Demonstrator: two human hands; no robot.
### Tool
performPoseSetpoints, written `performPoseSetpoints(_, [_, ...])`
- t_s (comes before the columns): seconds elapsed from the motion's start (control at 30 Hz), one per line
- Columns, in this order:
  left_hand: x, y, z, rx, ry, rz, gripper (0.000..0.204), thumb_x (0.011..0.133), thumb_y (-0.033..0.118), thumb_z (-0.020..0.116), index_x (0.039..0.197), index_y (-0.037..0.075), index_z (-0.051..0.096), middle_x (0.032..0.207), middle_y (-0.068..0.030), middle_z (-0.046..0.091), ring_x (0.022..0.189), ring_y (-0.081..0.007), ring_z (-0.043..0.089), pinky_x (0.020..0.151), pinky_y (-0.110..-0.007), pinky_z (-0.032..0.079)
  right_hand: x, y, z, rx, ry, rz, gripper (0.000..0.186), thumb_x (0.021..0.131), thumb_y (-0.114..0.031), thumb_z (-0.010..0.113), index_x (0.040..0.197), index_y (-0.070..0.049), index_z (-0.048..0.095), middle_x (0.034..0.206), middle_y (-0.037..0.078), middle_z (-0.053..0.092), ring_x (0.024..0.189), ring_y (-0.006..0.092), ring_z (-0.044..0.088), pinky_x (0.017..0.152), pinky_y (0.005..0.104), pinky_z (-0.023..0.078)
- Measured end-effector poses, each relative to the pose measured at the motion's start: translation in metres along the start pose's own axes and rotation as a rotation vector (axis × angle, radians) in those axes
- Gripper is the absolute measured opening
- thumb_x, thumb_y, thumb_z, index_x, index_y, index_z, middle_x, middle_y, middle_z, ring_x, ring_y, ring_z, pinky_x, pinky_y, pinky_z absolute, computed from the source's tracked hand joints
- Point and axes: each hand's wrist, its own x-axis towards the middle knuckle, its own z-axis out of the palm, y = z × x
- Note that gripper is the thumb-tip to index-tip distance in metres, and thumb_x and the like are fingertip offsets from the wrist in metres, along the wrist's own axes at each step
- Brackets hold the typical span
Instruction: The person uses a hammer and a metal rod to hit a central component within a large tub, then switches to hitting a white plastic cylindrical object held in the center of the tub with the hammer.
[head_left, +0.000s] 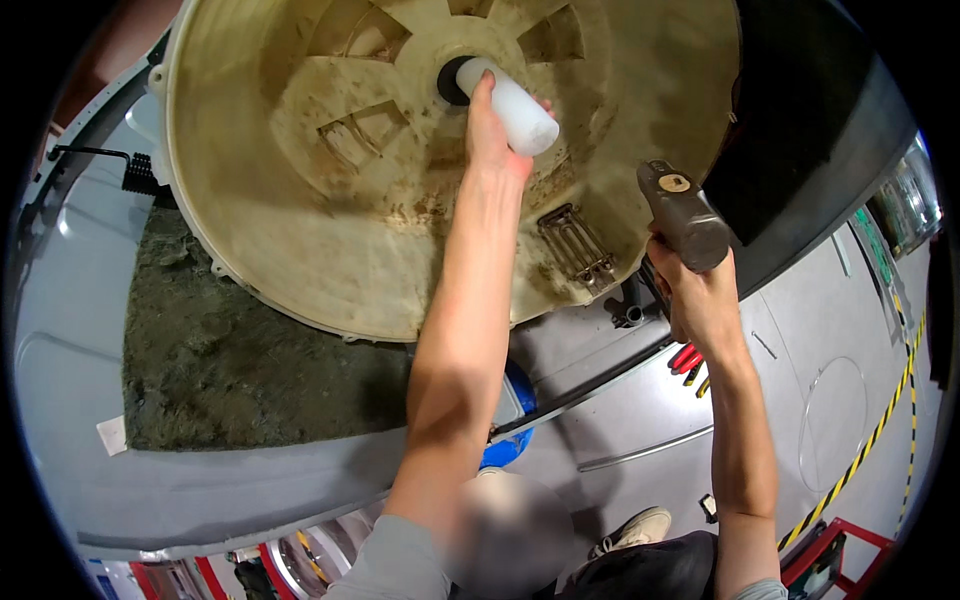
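Observation:
A large yellowish, stained plastic washing-machine tub [330,230] lies with its inside facing me. My left hand [490,140] is wrapped around a thick white plastic cylinder [522,112]. The cylinder's far end meets the black ring [452,82] at the tub's centre, and it tilts toward me and to the right. My right hand [705,300] grips a club hammer whose dark metal head [685,215] is apart from the cylinder, lower and to the right. Most of the hammer's handle is hidden by the hand.
A looped metal heating element [575,245] sits low in the tub. Under the tub lies a dark grey-green mat [230,350] on a grey panel [65,380]. Red-handled pliers [686,358], a curved metal strip [645,450] and yellow-black tape [865,450] are on the floor.

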Motion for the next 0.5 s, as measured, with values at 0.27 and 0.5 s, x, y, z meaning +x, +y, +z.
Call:
performPoseSetpoints(0.27, [0.007,0.023,0.002,-0.108,0.001,-0.026,0.041,0.087,0.036,0.044,0.107,0.0,0.04,0.079,-0.0157,0.053,0.074,-0.0296,0.056,0.068,-0.043,0.05,0.002,0.014,0.016,0.052,-0.081,-0.142,0.022,0.081,-0.008,0.052,0.101,0.001,0.052,0.082,0.003,0.055,0.075,0.009,0.051,0.066,0.0218,0.041])
performPoseSetpoints(0.5, [0.017,0.03,0.002,-0.158,0.029,-0.085,0.043,0.086,0.035,0.047,0.11,0.001,0.038,0.084,-0.0182,0.054,0.074,-0.0325,0.057,0.067,-0.044,0.051,-0.003,-0.009,0.02,-0.057,-0.03,-0.211,0.037,0.081,-0.004,0.058,0.116,0.0,0.046,0.091,0.006,0.057,0.078,0.0111,0.053,0.07,0.025,0.044])
